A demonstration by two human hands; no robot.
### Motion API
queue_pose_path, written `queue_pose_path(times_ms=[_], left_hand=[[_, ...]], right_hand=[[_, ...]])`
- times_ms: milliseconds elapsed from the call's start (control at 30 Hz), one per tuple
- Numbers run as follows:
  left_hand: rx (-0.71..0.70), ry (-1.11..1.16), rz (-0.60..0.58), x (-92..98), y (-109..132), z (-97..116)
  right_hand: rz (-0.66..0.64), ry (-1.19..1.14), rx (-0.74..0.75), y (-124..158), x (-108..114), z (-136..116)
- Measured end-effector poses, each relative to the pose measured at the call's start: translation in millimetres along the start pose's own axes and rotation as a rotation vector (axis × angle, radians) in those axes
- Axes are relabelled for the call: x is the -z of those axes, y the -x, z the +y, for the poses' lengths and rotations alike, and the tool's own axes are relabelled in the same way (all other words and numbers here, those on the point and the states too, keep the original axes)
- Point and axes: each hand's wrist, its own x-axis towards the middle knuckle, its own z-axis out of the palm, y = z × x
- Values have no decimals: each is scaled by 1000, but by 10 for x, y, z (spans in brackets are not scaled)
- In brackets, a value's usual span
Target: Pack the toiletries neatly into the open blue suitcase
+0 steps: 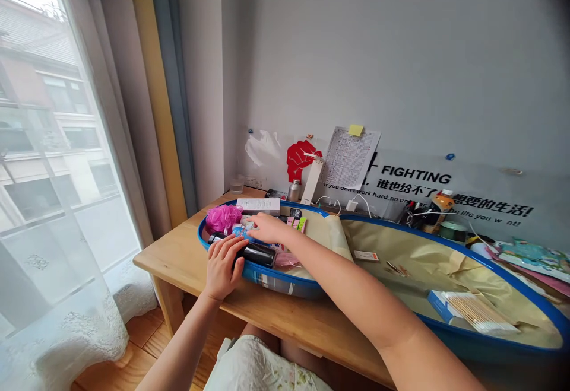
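My left hand (225, 263) lies over a black cylindrical bottle (259, 254) at the near left rim of a blue-edged container (294, 277). Its fingers are stretched across the bottle, with the thumb on the near side. My right hand (267, 228) reaches in from the right, fingers extended over small items, close to a blue patterned object (240, 232). Under its fingertips the contents are partly hidden. Beside the hands are a bright pink mesh bath puff (224, 219), a long white box (258, 205), small pink and green tubes (297, 223) and a pinkish clear item (286, 260).
The container's right section (401, 266) holds cotton swabs (483, 312), a blue box (442, 306) and a small white-orange packet (366, 256). Behind stand a white lamp (312, 181), charger (351, 206) and orange bottle (439, 210). The wooden table (178, 260) has its edge near my lap.
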Motion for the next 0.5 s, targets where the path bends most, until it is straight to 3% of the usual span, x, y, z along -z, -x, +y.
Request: queue_pose_path(times_ms=[133, 300, 400, 500], left_hand=[[8, -2, -10, 2, 6, -2], [14, 0, -11, -8, 16, -8], [16, -6, -12, -7, 15, -9], [-5, -8, -8, 1, 10, -9]], right_hand=[[130, -63, -55, 124, 338, 401], [237, -72, -273, 620, 787, 1283], [220, -36, -406, 1034, 881, 1789], [124, 13, -486, 1427, 839, 2162]])
